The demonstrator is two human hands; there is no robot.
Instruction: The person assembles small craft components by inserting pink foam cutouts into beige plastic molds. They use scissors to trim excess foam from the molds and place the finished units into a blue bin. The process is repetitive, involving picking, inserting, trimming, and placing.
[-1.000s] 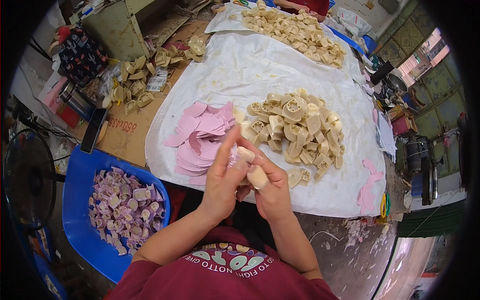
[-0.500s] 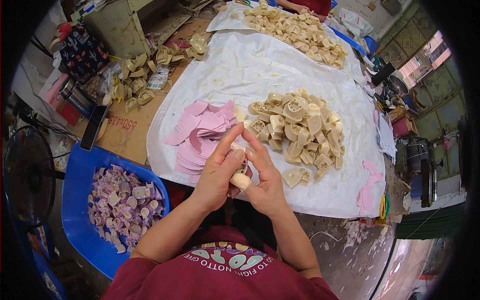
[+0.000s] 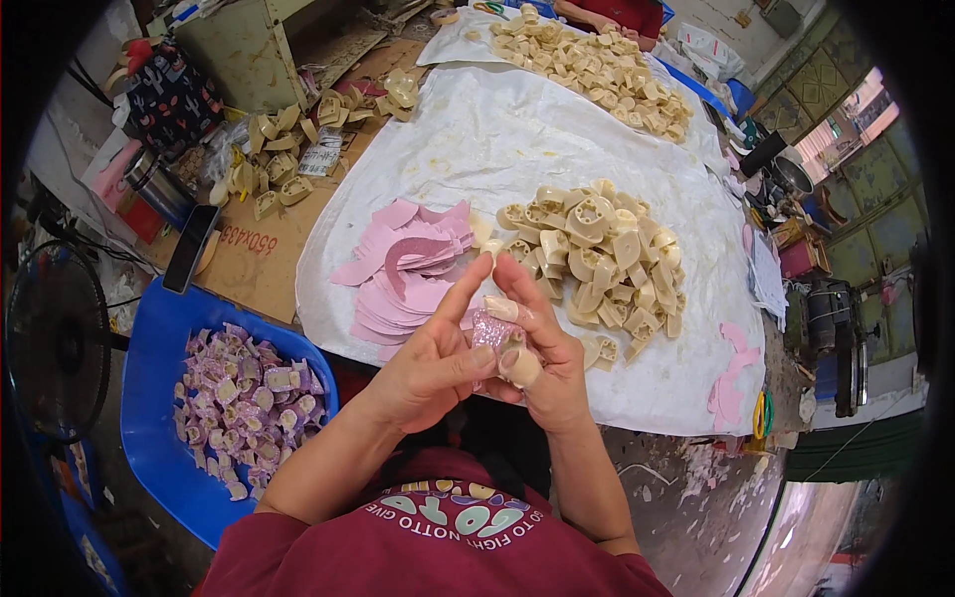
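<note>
Both the left hand (image 3: pixel 423 370) and the right hand (image 3: pixel 557 373) hold a glittery pink piece (image 3: pixel 490 332) between them, the grip narrow. Ahead of that grip, on the counter (image 3: pixel 652 398), pink cutouts (image 3: pixel 398 303) lie leftward and beige parts (image 3: pixel 597 254) rightward; a blue tub (image 3: pixel 147 398) sits to its left.

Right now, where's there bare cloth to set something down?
Two patches of white cloth: between the near beige heap and the far beige heap, and right of the near heap, before the pink strips. Crowded: left, where pink sheets lie beside that heap.
</note>
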